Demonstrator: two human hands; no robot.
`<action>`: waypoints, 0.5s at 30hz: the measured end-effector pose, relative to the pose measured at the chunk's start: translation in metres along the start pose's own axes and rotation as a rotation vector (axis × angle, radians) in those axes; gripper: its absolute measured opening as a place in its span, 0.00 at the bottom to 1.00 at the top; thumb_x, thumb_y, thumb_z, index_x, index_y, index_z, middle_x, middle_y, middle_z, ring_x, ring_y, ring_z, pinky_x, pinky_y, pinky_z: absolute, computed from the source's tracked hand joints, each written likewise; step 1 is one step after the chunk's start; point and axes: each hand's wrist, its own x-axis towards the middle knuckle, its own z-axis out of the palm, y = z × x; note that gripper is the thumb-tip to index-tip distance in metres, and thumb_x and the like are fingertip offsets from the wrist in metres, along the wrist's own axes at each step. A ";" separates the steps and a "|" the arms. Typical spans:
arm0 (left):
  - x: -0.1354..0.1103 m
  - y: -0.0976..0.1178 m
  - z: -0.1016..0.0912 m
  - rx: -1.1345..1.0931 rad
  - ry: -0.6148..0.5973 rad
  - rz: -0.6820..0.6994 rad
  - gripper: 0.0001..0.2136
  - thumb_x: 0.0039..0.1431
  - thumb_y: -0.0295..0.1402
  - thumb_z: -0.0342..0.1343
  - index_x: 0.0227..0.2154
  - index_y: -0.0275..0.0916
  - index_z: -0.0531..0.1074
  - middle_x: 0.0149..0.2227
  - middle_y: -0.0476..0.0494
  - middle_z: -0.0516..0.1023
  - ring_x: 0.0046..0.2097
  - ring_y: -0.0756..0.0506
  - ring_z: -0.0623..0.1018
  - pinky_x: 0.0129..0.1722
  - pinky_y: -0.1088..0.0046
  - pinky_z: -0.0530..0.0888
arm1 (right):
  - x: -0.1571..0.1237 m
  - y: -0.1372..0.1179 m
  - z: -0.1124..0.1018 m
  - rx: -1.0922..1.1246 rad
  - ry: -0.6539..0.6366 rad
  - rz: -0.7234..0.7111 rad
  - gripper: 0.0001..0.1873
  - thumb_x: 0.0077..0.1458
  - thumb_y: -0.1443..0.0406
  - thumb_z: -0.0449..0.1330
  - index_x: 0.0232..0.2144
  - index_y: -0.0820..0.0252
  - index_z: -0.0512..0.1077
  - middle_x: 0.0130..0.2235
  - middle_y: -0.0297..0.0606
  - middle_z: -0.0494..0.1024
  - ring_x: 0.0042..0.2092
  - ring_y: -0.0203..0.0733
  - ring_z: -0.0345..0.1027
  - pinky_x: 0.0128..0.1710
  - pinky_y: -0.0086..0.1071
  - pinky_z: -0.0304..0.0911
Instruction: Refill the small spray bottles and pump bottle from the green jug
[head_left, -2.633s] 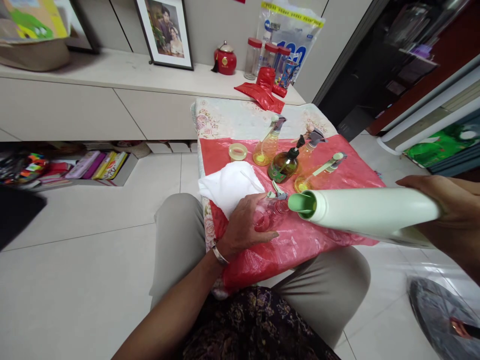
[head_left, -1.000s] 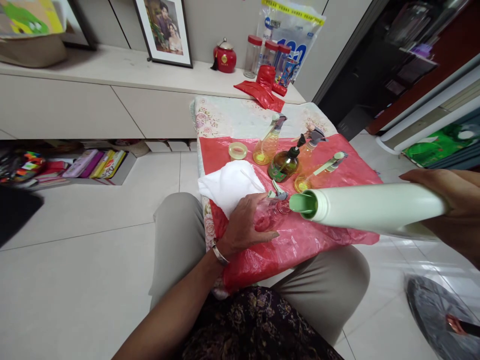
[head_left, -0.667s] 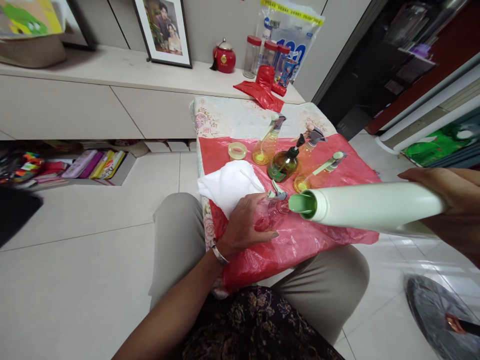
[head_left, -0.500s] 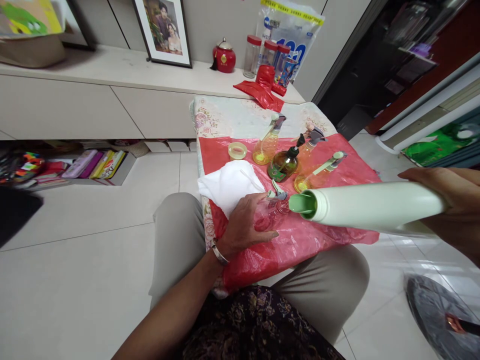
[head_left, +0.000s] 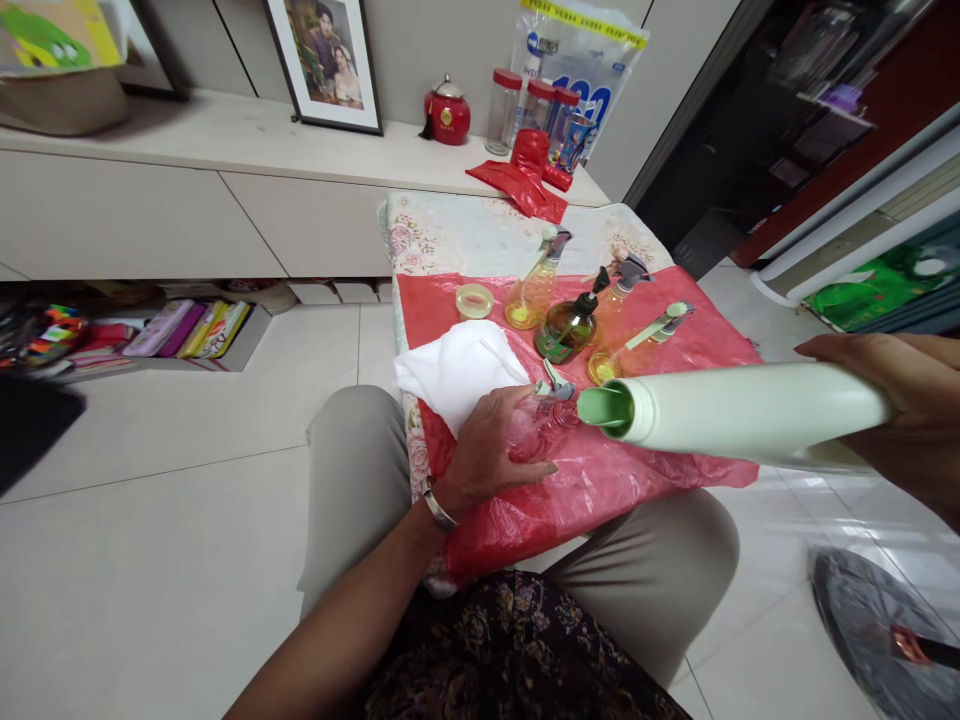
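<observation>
My left hand (head_left: 491, 440) is wrapped round a clear bottle (head_left: 544, 425) without its top, standing on a red plastic sheet (head_left: 600, 490). In my right hand (head_left: 900, 410) a large pale green jug (head_left: 750, 410) lies tipped on its side. Its green spout is at the clear bottle's mouth; whether liquid flows I cannot tell. Just behind the bottle lies a spray head (head_left: 556, 382). A white cloth (head_left: 465, 370) lies by my left hand. Beyond are a dark green pump bottle (head_left: 566, 332) and yellowish spray bottles (head_left: 527, 298).
A pale round cap (head_left: 475, 300) sits on the sheet behind the cloth. On the ledge at the back are a red jar (head_left: 448, 112), red-lidded glass jars (head_left: 502, 115), crumpled red plastic (head_left: 529, 175) and a framed photo (head_left: 326, 65). Books (head_left: 199, 328) lie low on the left.
</observation>
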 end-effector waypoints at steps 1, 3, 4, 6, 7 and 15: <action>0.000 0.001 0.000 -0.002 -0.001 -0.003 0.43 0.49 0.43 0.73 0.65 0.41 0.59 0.62 0.36 0.71 0.62 0.31 0.73 0.63 0.47 0.72 | 0.000 0.001 0.000 0.007 -0.016 -0.013 0.20 0.62 0.50 0.51 0.44 0.52 0.75 0.35 0.41 0.81 0.31 0.44 0.72 0.27 0.34 0.60; 0.000 0.003 -0.001 0.000 -0.010 -0.015 0.43 0.49 0.42 0.73 0.65 0.40 0.59 0.62 0.36 0.71 0.62 0.31 0.73 0.63 0.47 0.72 | 0.000 0.002 -0.001 0.014 -0.027 -0.024 0.19 0.62 0.51 0.51 0.45 0.51 0.75 0.36 0.41 0.81 0.32 0.44 0.73 0.27 0.34 0.61; 0.000 0.004 -0.002 0.002 -0.016 -0.023 0.43 0.50 0.42 0.73 0.65 0.40 0.59 0.62 0.35 0.71 0.62 0.31 0.73 0.63 0.47 0.72 | 0.000 0.002 -0.001 0.014 -0.022 -0.020 0.19 0.62 0.51 0.51 0.45 0.51 0.75 0.36 0.41 0.81 0.32 0.44 0.73 0.27 0.34 0.61; 0.001 0.005 -0.002 0.003 -0.020 -0.028 0.42 0.51 0.41 0.73 0.65 0.39 0.59 0.62 0.34 0.72 0.62 0.32 0.73 0.64 0.47 0.72 | 0.001 0.000 -0.001 0.003 -0.013 -0.008 0.18 0.61 0.52 0.52 0.44 0.52 0.75 0.36 0.41 0.81 0.32 0.44 0.73 0.28 0.34 0.62; 0.001 0.005 -0.002 0.001 -0.018 -0.028 0.42 0.51 0.41 0.73 0.65 0.39 0.59 0.62 0.35 0.72 0.62 0.32 0.73 0.64 0.47 0.72 | 0.001 -0.002 -0.002 -0.002 -0.010 -0.003 0.18 0.61 0.52 0.52 0.44 0.53 0.76 0.36 0.41 0.81 0.31 0.44 0.72 0.28 0.34 0.61; 0.000 0.003 -0.001 0.004 0.002 -0.006 0.41 0.51 0.42 0.72 0.65 0.42 0.60 0.63 0.35 0.71 0.62 0.32 0.73 0.64 0.46 0.72 | 0.000 -0.008 -0.008 0.036 -0.051 -0.009 0.22 0.60 0.51 0.52 0.47 0.54 0.77 0.35 0.42 0.80 0.33 0.47 0.75 0.27 0.36 0.64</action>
